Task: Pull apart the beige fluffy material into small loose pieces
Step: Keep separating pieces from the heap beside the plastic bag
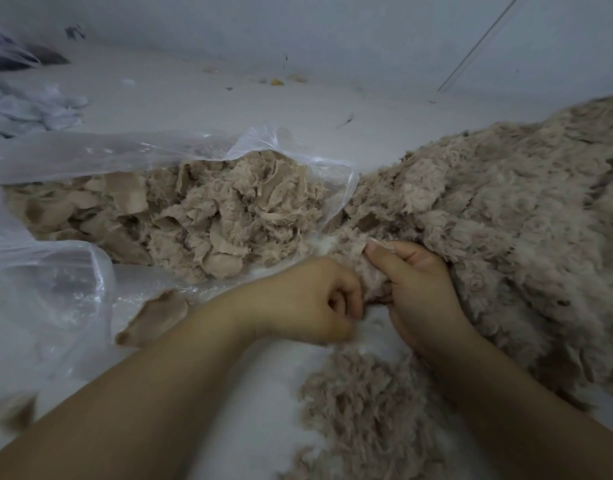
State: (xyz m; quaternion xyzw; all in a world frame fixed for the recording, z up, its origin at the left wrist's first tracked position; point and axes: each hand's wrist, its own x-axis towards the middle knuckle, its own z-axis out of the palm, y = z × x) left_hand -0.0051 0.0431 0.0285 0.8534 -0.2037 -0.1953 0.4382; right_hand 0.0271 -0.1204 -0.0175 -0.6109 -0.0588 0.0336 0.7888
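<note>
Pale floor (229, 98), white wall behind. Big beige fluffy material (506, 209) heaped at right; both hands pinch its near edge, left hand (312, 303) clenched on a tuft, right hand (419, 289) grasping fluff. Torn pieces (201, 209) fill clear plastic bag (56, 157) at left.

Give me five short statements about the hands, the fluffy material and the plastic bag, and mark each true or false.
1. Both hands grip the beige fluffy material. True: the left hand and right hand pinch it between them.
2. The clear plastic bag holds torn beige pieces. True.
3. The bag lies to the right of the hands. False: it lies to the left.
4. The right hand is flat and open on the floor. False: its fingers curl round the material.
5. A loose beige scrap lies by the left forearm. True.
</note>
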